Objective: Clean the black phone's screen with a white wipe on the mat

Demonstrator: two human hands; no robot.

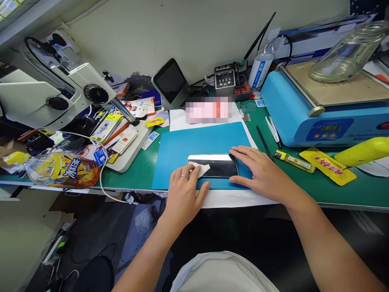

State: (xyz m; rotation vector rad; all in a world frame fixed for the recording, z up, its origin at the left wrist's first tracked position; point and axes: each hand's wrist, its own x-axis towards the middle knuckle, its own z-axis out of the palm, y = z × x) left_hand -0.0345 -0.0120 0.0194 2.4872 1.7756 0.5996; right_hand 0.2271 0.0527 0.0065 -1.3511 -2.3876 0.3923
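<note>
A black smartphone (223, 167) lies flat, screen up, on a blue mat (194, 140), with a bright reflection along its far edge. My left hand (186, 190) has its fingers closed on a small white tissue (199, 168), which is pressed to the phone's left end. A ring shows on one finger of that hand. At the phone's right end, my right hand (258, 172) is open, with thumb and fingers apart around the corners. Its fingertips touch or nearly touch the phone's edge.
Left stand a microscope arm (82, 91), a tea bottle (63, 168) and a white cable (103, 178). Behind are a dark-screened device (172, 83) and a plastic bottle (261, 67). A blue heating machine (304, 117), tweezers (272, 129) and yellow packet (328, 165) lie right.
</note>
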